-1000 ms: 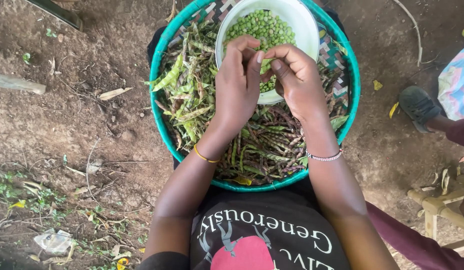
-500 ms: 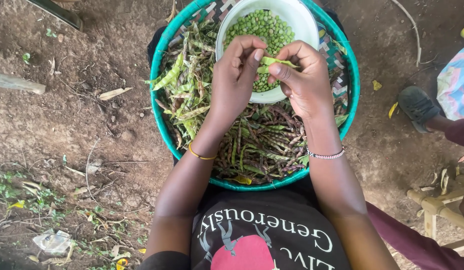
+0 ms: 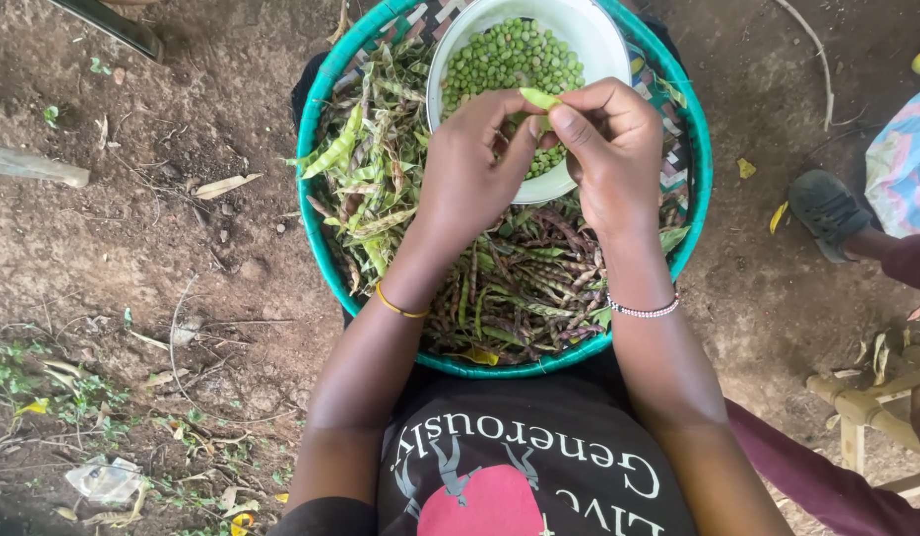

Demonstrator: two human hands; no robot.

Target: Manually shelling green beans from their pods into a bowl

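A round teal woven basket (image 3: 321,248) rests on my lap, heaped with green and dark pea pods (image 3: 520,288). A white bowl (image 3: 589,30) of shelled green peas (image 3: 510,60) sits in its far part. My left hand (image 3: 475,169) and my right hand (image 3: 614,149) meet over the bowl's near rim. Both pinch one green pod (image 3: 539,99) between thumbs and fingertips. A thin yellow bangle is on my left wrist, a beaded bracelet on my right.
Bare brown dirt with twigs, dry leaves and some weeds lies left of the basket. Another person's dark shoe (image 3: 827,208) and maroon sleeve are at the right, with a pale wooden stool frame (image 3: 867,407) below them.
My hands drew slightly apart and lifted a green pod up between the fingertips; one second ago they were pressed close together over the bowl.
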